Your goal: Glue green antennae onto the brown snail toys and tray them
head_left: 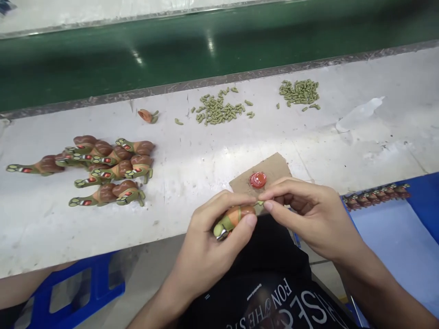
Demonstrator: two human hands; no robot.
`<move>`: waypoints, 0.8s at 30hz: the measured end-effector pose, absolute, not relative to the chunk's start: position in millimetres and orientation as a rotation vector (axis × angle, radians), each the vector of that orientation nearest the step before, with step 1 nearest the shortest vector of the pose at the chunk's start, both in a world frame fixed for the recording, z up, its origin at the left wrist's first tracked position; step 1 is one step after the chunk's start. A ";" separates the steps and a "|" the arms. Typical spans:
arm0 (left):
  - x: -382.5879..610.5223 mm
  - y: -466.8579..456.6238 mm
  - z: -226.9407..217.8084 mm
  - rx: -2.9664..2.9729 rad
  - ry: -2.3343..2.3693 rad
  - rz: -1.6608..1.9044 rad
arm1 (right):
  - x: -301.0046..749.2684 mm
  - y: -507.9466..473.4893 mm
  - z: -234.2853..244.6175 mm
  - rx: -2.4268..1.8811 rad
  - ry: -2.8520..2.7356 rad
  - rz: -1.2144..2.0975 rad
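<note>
My left hand (214, 228) is closed around a small brown and green toy figure (230, 220), held just off the near edge of the white table (192, 164). My right hand (308, 214) pinches a tiny green piece (260, 203) against the figure's end. Right behind my fingers lies a scrap of brown cardboard (270, 168) with a red blob (258, 179) on it. To the left a cluster of several finished figures (109, 169) lies on the table.
Two heaps of small green pieces (219, 109) (300, 91) lie near the far edge, beside a green conveyor belt (206, 45). A lone orange part (147, 115) lies left of them. A blue tray (404, 228) at right holds a row of figures (377, 194). A blue stool (75, 292) stands below.
</note>
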State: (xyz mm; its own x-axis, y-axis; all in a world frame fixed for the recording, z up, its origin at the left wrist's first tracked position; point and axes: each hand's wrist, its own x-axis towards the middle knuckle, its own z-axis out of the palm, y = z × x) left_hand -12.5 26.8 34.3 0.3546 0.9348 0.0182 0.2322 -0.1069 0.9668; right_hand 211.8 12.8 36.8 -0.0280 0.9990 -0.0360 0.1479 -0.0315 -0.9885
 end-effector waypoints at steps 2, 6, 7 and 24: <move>-5.1 28.3 34.8 1.580 1.046 0.879 | 211.0 9.8 38.4 -1.346 -1.365 1.184; -0.4 33.0 31.6 1.629 1.036 0.859 | 212.5 4.4 39.5 -1.377 -1.392 1.203; 0.1 33.3 30.5 1.630 1.025 0.848 | 212.6 3.2 39.5 -1.374 -1.388 1.208; 1.3 13.4 13.7 1.247 1.159 0.791 | 225.4 17.2 33.9 -1.476 -1.411 0.871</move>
State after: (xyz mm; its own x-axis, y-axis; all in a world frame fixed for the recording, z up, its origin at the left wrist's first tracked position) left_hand 1.3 13.4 13.7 0.2725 0.9355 -0.2249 0.1324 0.1950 0.9718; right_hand 225.4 17.2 33.9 0.1052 0.9906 0.0877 0.3653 0.0436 -0.9299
